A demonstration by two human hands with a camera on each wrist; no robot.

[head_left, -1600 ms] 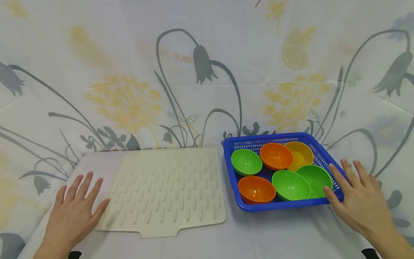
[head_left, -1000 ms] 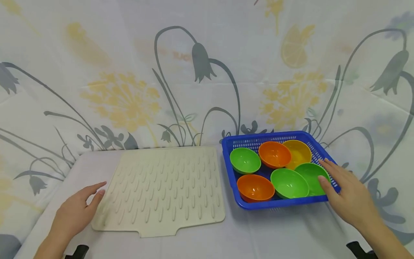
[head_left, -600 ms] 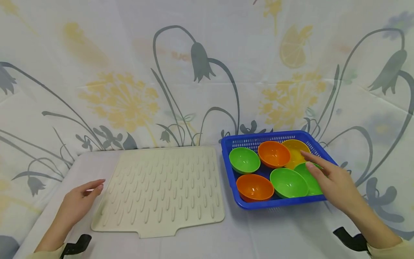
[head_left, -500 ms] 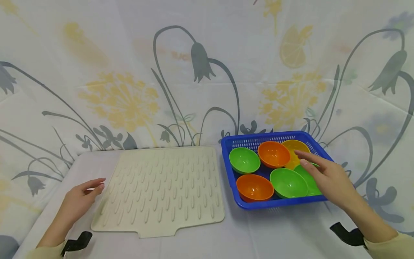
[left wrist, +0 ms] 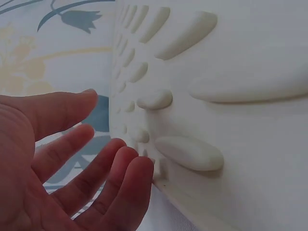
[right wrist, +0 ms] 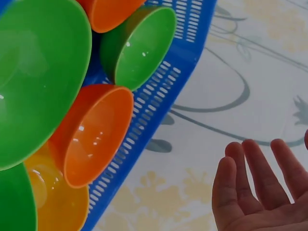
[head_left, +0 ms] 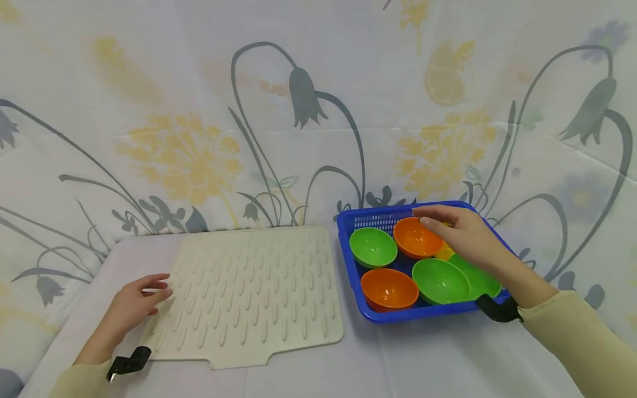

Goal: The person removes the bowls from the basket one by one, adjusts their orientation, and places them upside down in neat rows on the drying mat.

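Observation:
My right hand point(head_left: 465, 232) hovers over the back right of a blue plastic basket point(head_left: 433, 313), partly hiding a yellow bowl point(head_left: 444, 252). Its fingertips are near the rear orange bowl point(head_left: 417, 239); the right wrist view shows the fingers apart from every bowl, gripping nothing. Also in the basket are a small green bowl point(head_left: 373, 249), a front orange bowl point(head_left: 390, 290) and two bigger green bowls, one in front point(head_left: 440, 282) and one behind point(head_left: 481, 282). At the left, my left hand point(head_left: 131, 304), loosely curled and holding nothing, is by the edge of a cream ridged mat point(head_left: 259, 293).
The mat lies flat to the left of the basket, with a narrow strip of white cloth point(head_left: 355, 354) between them. A flower-printed curtain point(head_left: 278, 149) rises behind both. A black camera mount is strapped to each wrist.
My right hand has moved from beside the basket leftward over its back bowls. The left hand has gone from spread fingers to a loose curl and shifted slightly right. The bowls stay in place.

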